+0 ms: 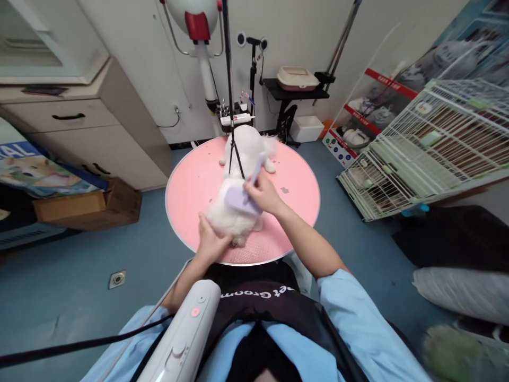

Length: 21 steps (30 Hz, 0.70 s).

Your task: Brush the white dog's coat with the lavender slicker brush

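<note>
My apron (258, 307), this side of pink table (191, 180): "…et Groom…"
Bag (51, 172), left of table: "…AL"
Red strips (392, 82), right of table: unreadable

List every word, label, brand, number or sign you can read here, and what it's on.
"Pet Groom", upside down on the black apron; the rest is hidden.
"AL", on the blue printed package; its start is cut off.
Too small or blurred to read: print on the red shelf strips, the white tube and the cage's round label.

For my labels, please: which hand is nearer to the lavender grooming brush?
Right. The right hand holds the grooming brush; the left hand is apart from it, touching the white dog.
</note>
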Available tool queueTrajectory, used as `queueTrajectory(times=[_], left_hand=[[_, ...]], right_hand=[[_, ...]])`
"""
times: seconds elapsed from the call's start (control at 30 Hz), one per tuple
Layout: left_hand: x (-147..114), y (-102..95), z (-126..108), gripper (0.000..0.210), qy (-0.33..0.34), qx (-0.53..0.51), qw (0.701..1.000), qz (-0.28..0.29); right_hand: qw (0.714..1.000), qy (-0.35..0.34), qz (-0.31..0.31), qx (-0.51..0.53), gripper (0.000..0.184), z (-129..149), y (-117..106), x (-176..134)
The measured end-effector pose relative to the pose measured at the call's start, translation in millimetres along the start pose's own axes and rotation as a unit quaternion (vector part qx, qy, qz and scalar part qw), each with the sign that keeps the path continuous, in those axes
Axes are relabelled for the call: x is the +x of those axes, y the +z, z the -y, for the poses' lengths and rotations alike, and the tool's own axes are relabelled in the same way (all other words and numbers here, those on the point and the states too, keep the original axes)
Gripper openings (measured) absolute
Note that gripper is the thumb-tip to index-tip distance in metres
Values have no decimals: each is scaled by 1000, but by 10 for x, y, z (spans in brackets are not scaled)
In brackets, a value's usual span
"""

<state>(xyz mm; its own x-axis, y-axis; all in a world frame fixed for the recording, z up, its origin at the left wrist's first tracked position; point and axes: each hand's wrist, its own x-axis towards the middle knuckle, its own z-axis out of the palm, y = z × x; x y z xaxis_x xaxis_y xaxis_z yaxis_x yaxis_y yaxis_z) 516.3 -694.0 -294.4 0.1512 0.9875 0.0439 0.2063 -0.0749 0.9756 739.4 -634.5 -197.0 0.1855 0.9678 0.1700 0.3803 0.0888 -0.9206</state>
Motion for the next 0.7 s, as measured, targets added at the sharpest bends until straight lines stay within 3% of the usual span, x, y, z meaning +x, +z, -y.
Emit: queueTrajectory(times=[0.03,0.07,0.1,0.17,0.23,0.3,0.4,0.43,0.53,0.57,0.67,0.7], left_hand=[[35,-21,-71,103,44,38,996,-60],[81,-17,-131,101,92,72,989,-93],[135,13,-173,93,134,100,981,-95],[243,138,-191,65,186,139,972,-25],[312,293,-130,35,203,199,957,61],[313,407,-30,20,219,266,932,113],[210,458,89,26,251,332,899,138],[163,457,108,27,257,343,892,142],[35,460,104,26,254,364,882,159],[5,472,90,25,248,368,881,165],[-37,538,33,23,231,370,881,183],[-37,568,12,23,225,365,883,189]], right_hand=[[999,33,18,13,15,-58,-13,36],[998,64,-2,22,14,-121,-28,72],[994,87,-57,29,14,-183,-46,106],[984,89,-145,45,17,-290,-93,146],[992,60,-98,55,16,-362,-147,136],[996,60,-54,36,16,-394,-198,88],[987,59,-150,-5,19,-380,-237,8],[990,46,-136,-10,21,-362,-234,-6],[999,15,31,-25,21,-289,-196,14],[998,14,39,-37,20,-266,-180,36],[996,5,-53,-67,18,-224,-117,95],[996,-7,-48,-68,17,-219,-88,104]])
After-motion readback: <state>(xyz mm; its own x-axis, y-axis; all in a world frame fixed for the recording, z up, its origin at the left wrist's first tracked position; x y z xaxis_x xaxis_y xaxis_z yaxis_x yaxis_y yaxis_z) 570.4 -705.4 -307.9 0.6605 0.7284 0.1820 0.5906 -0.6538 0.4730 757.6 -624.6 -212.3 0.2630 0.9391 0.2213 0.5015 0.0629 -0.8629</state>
